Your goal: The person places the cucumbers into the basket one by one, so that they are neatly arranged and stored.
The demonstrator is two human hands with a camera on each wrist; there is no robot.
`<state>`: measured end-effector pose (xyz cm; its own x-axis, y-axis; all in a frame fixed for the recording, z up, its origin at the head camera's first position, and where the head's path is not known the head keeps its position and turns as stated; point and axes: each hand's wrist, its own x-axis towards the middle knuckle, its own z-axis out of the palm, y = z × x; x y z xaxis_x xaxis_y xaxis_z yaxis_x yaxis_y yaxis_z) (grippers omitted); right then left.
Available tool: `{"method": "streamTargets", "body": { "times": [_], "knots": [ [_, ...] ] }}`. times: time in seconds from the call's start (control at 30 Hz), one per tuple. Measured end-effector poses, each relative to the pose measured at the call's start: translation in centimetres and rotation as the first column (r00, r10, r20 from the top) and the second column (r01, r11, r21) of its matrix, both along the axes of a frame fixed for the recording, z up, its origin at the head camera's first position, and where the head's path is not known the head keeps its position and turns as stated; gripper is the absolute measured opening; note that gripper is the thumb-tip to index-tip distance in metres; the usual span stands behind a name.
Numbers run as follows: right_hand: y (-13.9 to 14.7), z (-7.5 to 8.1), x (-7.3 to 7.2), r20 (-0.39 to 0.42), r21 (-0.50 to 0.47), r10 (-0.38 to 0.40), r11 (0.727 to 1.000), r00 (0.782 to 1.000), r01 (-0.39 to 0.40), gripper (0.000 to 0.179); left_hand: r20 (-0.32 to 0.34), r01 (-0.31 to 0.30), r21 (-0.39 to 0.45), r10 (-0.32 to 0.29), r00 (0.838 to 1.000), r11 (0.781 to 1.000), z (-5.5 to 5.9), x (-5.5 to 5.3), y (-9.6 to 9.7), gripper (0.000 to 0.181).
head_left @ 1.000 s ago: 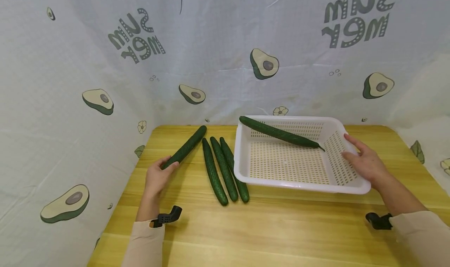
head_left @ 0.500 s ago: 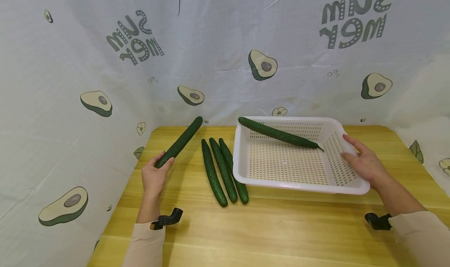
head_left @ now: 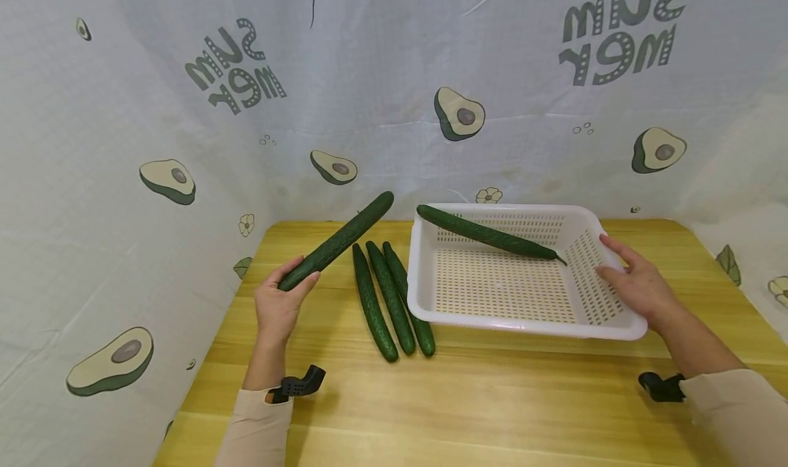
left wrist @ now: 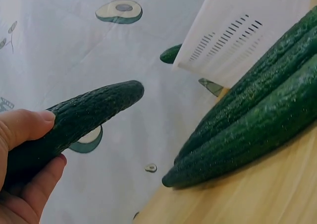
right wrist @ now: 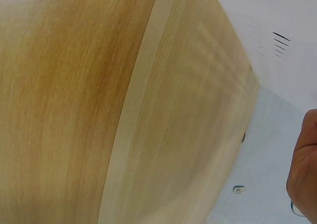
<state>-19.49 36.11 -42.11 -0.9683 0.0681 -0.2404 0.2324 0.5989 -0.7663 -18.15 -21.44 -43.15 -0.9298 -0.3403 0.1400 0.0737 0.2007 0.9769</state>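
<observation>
Although the basket already bore one cucumber, the step in hand was judged to be a transfer of a second, held at the left. The next move, as assessed, would call for taking its far end past the basket's near-left rim and lowering it inside without striking that wall.

Findings, from left to right: the left hand (head_left: 282, 303) pinched the held cucumber (head_left: 337, 241) by its near end, between thumb and fingers. The cucumber slanted away from that hand, up and to the right, raised clear of the table (head_left: 480, 398); the right hand was well apart from it. Next, three loose cucumbers (head_left: 390, 297) lay side by side on the table, between the left hand and the basket (head_left: 535, 327). The basket's left side overlapped the rightmost of them in view; contact could not be confirmed.

Within the basket, one cucumber (head_left: 489, 235) lay aslant, its blunt end over the back-left corner. The right hand (head_left: 643, 282) gripped the basket's right wall, thumb to the inside; its remaining fingers were hidden.
</observation>
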Motion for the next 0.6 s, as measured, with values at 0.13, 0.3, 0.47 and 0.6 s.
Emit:
{"method": "streamTargets", "body": {
  "times": [0.13, 0.3, 0.47, 0.6],
  "knots": [
    [0.0, 0.0, 0.0, 0.001, 0.0, 0.007, 1.0, 1.0, -0.007, 0.071, -0.061, 0.058, -0.015, -0.059, 0.996, 0.998, 0.6, 0.0, 0.9, 0.046],
    [0.1, -0.2, 0.1, 0.0, -0.003, 0.012, 1.0, 1.0, -0.012, 0.072, -0.145, 0.139, -0.007, -0.138, 0.98, 0.99, 1.4, 0.0, 2.2, 0.044],
    [0.1, -0.3, 0.0, -0.01, 0.007, 0.006, 1.0, 1.0, -0.006, 0.071, -0.19, 0.229, -0.012, -0.227, 0.955, 0.973, 2.2, -0.1, 3.4, 0.044],
    [0.1, -0.3, 0.0, -0.013, 0.006, 0.004, 1.0, 1.0, -0.004, 0.071, -0.185, 0.323, -0.007, -0.318, 0.93, 0.947, 2.9, -0.8, 4.3, 0.045]
  ]
}}
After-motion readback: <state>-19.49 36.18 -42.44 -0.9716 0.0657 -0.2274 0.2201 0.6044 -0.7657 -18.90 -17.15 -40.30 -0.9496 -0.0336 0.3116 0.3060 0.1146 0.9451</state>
